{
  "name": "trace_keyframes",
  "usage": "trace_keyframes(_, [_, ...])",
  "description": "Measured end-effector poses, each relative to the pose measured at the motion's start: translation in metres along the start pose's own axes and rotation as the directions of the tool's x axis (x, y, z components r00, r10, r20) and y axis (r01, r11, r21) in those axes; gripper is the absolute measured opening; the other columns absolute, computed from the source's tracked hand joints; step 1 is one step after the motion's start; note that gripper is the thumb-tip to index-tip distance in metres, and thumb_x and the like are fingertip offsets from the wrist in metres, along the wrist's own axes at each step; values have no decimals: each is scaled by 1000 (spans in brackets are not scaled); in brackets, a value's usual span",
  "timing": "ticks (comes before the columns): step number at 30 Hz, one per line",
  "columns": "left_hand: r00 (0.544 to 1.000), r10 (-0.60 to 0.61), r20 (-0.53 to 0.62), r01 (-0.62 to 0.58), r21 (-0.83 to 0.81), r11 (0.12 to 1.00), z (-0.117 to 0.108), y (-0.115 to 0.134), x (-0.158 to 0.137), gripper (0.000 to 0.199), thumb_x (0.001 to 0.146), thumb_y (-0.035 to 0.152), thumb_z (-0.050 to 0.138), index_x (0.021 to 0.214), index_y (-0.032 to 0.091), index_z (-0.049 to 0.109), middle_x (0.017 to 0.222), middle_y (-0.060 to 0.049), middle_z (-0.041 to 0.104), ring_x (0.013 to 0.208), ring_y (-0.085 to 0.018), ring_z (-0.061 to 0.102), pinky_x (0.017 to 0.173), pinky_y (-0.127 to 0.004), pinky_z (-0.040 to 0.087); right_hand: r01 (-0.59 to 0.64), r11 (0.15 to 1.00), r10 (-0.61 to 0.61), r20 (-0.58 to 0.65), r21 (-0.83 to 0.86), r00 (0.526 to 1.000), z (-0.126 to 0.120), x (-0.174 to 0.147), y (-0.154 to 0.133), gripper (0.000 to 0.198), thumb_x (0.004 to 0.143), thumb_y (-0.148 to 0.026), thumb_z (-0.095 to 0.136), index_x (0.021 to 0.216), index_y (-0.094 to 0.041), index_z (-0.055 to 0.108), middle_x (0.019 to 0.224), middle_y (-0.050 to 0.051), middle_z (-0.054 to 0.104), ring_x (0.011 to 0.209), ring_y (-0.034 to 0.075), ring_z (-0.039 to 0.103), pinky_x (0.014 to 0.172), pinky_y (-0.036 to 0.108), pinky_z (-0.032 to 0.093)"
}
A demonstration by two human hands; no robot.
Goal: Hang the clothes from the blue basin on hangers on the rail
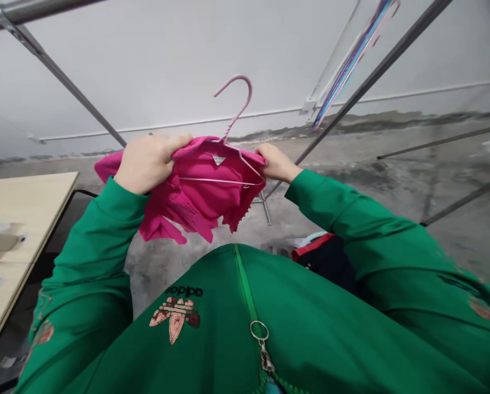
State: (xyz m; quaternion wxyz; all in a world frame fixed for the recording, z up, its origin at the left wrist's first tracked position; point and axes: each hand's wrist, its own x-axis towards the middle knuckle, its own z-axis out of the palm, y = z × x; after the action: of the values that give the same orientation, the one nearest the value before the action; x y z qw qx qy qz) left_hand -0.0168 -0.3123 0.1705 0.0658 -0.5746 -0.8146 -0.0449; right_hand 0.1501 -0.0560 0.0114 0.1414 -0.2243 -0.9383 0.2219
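Note:
A small bright pink garment (196, 200) hangs on a pale pink wire hanger (234, 115), held up in front of my chest. My left hand (146, 161) grips the garment's left shoulder, fingers curled over the fabric. My right hand (274, 163) pinches the right shoulder where the hanger's wire end sits. The hanger's hook points up and is free of any rail. Both my arms are in green sleeves.
Metal poles of a drying rack (64, 82) cross overhead at left and right. A light wooden table (19, 219) stands at the left. A dark and red pile of clothes (327, 254) lies on the concrete floor below my right arm. A white wall is behind.

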Motion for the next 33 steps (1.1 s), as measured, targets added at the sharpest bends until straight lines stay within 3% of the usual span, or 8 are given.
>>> trace_keyframes(7, [990, -130, -47, 135, 126, 983, 12, -11, -14, 42, 93, 29, 37, 132, 31, 51, 92, -7, 62, 101, -27, 56, 87, -37, 38, -31, 999, 30, -26, -20, 999, 12, 1, 26, 12, 73, -9, 46, 68, -17, 53, 82, 8, 63, 80, 20, 54, 72, 29, 38])
trace_keyframes(17, [977, -166, -133, 186, 159, 970, 33, -20, -18, 45, 94, 26, 30, 135, 30, 48, 91, -11, 61, 96, -28, 56, 78, -37, 37, -88, 909, 139, -97, 408, 986, -25, -9, 1, 16, 79, -22, 55, 65, -13, 56, 58, 0, 52, 58, 11, 48, 58, 24, 37])
trace_keyframes(20, [965, -173, -195, 219, 247, 944, 36, -26, -21, 48, 94, 26, 29, 139, 29, 45, 92, -13, 60, 90, -27, 57, 74, -37, 37, 36, 814, -139, 135, 579, 981, -36, -38, -19, 29, 80, -42, 60, 80, -13, 64, 68, 2, 61, 63, 13, 54, 61, 25, 44])
trace_keyframes(22, [948, -172, -267, 240, 244, 940, 37, -29, -25, 49, 91, 22, 35, 138, 28, 47, 88, -11, 60, 86, -25, 56, 72, -35, 37, 138, 788, -376, 291, 600, 880, -41, -55, -27, 38, 79, -49, 61, 91, -13, 67, 79, 5, 65, 71, 15, 59, 68, 28, 48])
trace_keyframes(24, [932, -152, -330, 225, 193, 955, 38, -30, -28, 50, 86, 18, 42, 135, 27, 51, 83, -8, 59, 84, -22, 55, 72, -32, 38, 240, 820, -391, 203, 519, 898, -40, -60, -24, 41, 82, -51, 56, 98, -15, 66, 89, 8, 66, 81, 18, 60, 76, 33, 49])
trace_keyframes(26, [925, -125, -359, 183, 132, 974, 39, -27, -31, 51, 82, 15, 46, 132, 24, 55, 79, -5, 58, 84, -20, 56, 73, -30, 38, 285, 900, -273, -84, 331, 958, -35, -55, -12, 42, 85, -48, 52, 108, -16, 63, 102, 12, 65, 94, 23, 59, 86, 39, 47])
trace_keyframes(28, [925, -103, -366, 136, 65, 989, 42, -22, -33, 50, 80, 13, 46, 128, 22, 58, 79, -5, 58, 86, -20, 57, 75, -30, 39, 279, 952, -239, -262, 128, 935, -28, -45, 2, 43, 84, -45, 53, 115, -16, 59, 112, 15, 62, 105, 27, 55, 90, 42, 44])
trace_keyframes(33, [930, -64, -362, 51, -46, 998, 55, -16, -28, 49, 82, 11, 43, 128, 18, 57, 87, -5, 61, 88, -20, 59, 81, -32, 41, 246, 956, -267, -127, -160, 955, -13, -34, 11, 31, 92, -35, 36, 89, -17, 62, 81, 9, 64, 77, 21, 57, 68, 30, 40])
